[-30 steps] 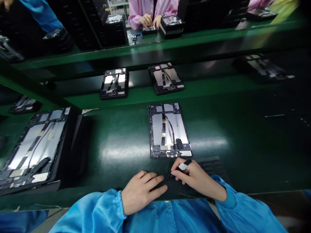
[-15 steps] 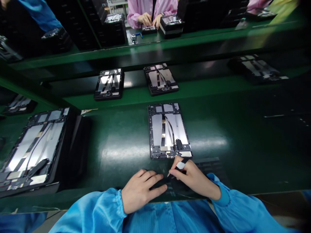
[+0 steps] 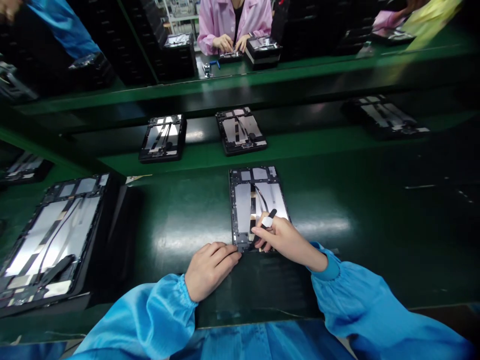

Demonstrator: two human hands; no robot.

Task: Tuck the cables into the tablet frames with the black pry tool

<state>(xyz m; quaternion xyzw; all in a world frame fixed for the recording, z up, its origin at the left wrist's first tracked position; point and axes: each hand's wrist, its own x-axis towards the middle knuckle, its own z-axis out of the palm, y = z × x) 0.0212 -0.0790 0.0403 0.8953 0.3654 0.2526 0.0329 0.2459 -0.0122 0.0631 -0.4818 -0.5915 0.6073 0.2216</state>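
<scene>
An opened tablet (image 3: 242, 200), its silver inner plates, dark ribbon strip and curved black cable exposed, lies flat on the green bench in front of me. My right hand (image 3: 279, 235) is over its lower part, fingers pinched round a black pen-shaped tool (image 3: 273, 213). Something white (image 3: 267, 222) shows at those fingers; the tool's working end is hidden beneath the hand. My left hand (image 3: 213, 267) rests palm down, fingers stretched out, with its fingertips at the tablet's lower left corner.
At the left stands a stack of opened tablets (image 3: 56, 235). Farther back lie more tablets, a left one (image 3: 163, 137), a middle one (image 3: 241, 130) and a right one (image 3: 390, 117). Across the raised green ledge (image 3: 300, 90), a co-worker in pink (image 3: 236, 25) handles a device.
My right hand has moved up and left from the tablet's front edge onto its lower part, with the black tool. My left hand has shifted forward to the tablet's corner.
</scene>
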